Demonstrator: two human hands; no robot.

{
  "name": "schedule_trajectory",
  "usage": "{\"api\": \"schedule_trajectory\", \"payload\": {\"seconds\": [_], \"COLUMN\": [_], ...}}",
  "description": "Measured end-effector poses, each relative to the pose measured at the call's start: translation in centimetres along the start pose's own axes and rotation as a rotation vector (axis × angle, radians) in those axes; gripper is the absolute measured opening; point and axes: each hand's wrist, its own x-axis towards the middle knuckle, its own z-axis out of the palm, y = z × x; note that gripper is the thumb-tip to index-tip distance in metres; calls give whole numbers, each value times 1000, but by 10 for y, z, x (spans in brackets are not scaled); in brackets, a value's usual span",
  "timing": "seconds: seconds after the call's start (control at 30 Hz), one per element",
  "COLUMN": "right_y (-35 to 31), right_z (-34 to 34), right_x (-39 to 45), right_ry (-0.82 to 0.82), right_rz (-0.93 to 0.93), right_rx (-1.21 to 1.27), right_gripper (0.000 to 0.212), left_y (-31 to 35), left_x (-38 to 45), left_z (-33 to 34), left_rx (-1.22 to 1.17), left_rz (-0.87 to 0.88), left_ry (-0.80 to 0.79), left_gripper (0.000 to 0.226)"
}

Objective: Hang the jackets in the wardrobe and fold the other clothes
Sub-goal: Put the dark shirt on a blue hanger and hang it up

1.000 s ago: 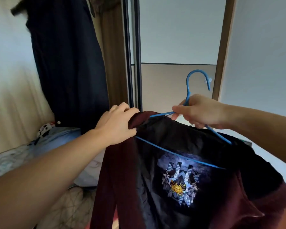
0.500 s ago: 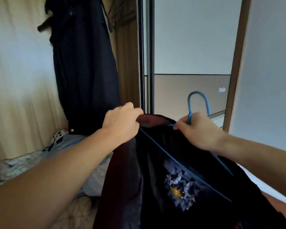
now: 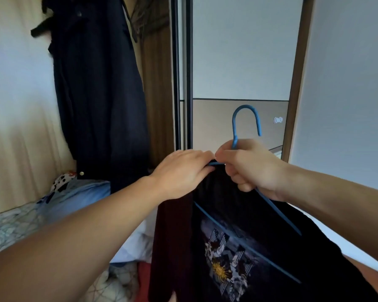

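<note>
Head view. A dark jacket with a maroon outer side at its left edge and a printed sun-and-figures graphic on its black lining hangs from a blue hanger, held up in front of the wardrobe. The right hand is curled round the neck of the hanger just below the hook, which stands upright and free above the knuckles. The hanger's right arm runs down and to the right from under this hand across the lining; its lower bar crosses the lining diagonally just above the graphic. The left hand lies palm down with bent fingers over the jacket's top edge, its fingertips touching the hanger's left arm and meeting the right hand; whether it pinches the cloth cannot be told. The jacket is not yet inside the wardrobe, whose sliding door frame stands upright behind the hands. To the left, a navy coat hangs against a beige curtain. Below the coat, blue bedding lies on the bed, with a black-and-white spotted item beside it.
</note>
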Motion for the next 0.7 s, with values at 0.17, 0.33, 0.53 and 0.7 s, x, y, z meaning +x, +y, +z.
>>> {"api": "schedule_trajectory", "payload": {"seconds": [0.17, 0.33, 0.53, 0.7], "right_y": [-3, 22, -15, -80], "right_z": [-31, -68, -33, 11], "right_x": [-25, -75, -58, -12], "right_ry": [119, 45, 66, 87], "right_rz": [-269, -33, -68, -140], "right_rx": [-404, -617, -511, -333], "right_gripper": [25, 43, 40, 34], "left_y": [5, -20, -60, -111], "left_x": [9, 12, 1, -31], "left_z": [-6, -33, -86, -155], "left_rx": [85, 228, 322, 446], "left_rz": [31, -117, -166, -255], "left_ry": [144, 209, 234, 310], "left_gripper": [38, 37, 38, 29]}}
